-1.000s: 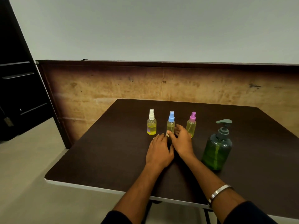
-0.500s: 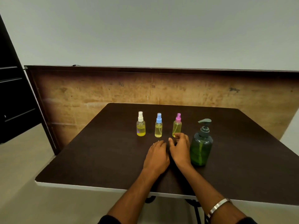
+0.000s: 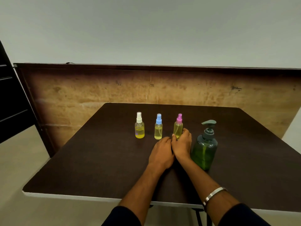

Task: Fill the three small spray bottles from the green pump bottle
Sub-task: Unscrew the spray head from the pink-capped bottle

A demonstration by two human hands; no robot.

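Dark table (image 3: 91,168) by a wooden wall, with white-cap bottle (image 3: 139,125), blue-cap bottle (image 3: 158,126), pink-cap bottle (image 3: 178,125) in a row, green pump bottle (image 3: 204,148) to their right. Right hand (image 3: 182,145), grip curled round pink-cap bottle's base. Left hand (image 3: 161,153) flat on table, fingers relaxed, touching right hand.

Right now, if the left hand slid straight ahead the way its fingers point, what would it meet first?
Probably the blue-capped bottle: the left hand lies flat on the table, fingers aimed just right of its base. It might slip between that and the pink-capped bottle; depth is unclear.
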